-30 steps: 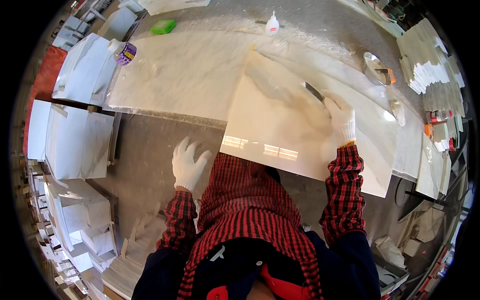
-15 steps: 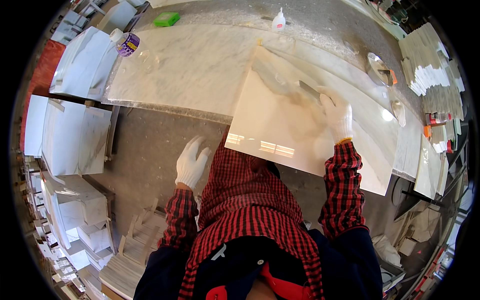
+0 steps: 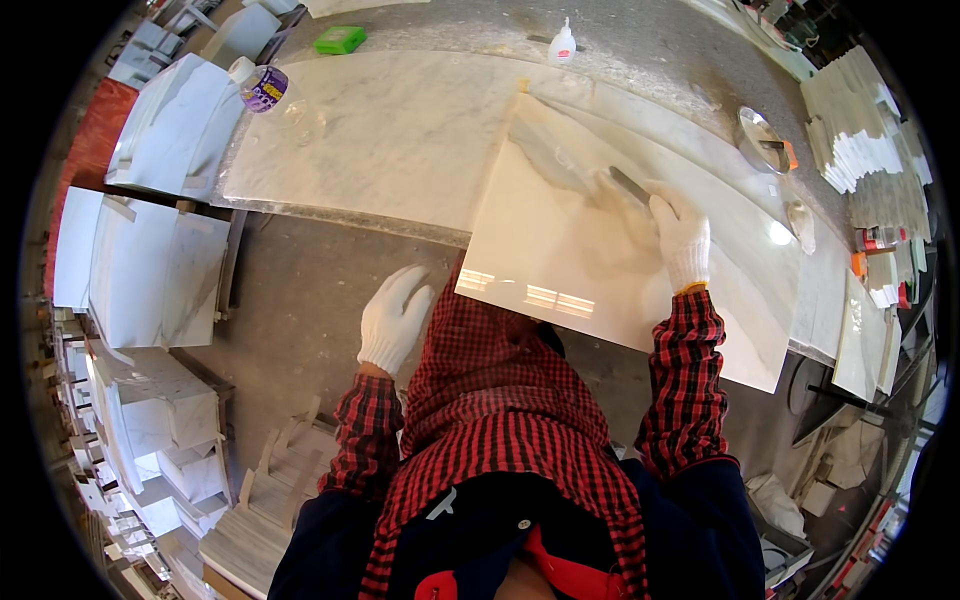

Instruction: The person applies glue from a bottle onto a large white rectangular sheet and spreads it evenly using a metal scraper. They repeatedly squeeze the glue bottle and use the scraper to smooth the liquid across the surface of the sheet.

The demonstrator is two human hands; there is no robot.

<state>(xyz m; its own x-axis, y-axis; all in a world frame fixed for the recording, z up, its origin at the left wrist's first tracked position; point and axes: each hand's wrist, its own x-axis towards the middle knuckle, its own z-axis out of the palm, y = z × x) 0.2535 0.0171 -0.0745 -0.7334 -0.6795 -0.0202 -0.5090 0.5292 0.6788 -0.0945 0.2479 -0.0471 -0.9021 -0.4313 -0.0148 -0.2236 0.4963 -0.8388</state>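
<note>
My right hand [image 3: 686, 238], in a white knit glove, is closed on a flat metal scraper [image 3: 629, 185]. Its grey blade points up and to the left over a glossy, white-veined marble slab [image 3: 560, 240]; whether it touches the surface I cannot tell. The slab lies slantwise on the worktable, with its near edge jutting past the front. Held off to the left of the slab, in the air over the floor, my gloved left hand [image 3: 395, 318] is open with nothing in it.
A larger marble slab [image 3: 370, 140] lies underneath. On the table are a purple-labelled bottle [image 3: 264, 90], a green box [image 3: 340, 40], a white squeeze bottle [image 3: 562, 45] and a metal bowl [image 3: 757, 135] with a tool. Stacked slabs [image 3: 150, 270] stand left; tile stacks [image 3: 850, 120] rise right.
My left hand has lifted slightly and shifted right, its fingers less spread. My right hand and the scraper have moved only a little over the slab.
</note>
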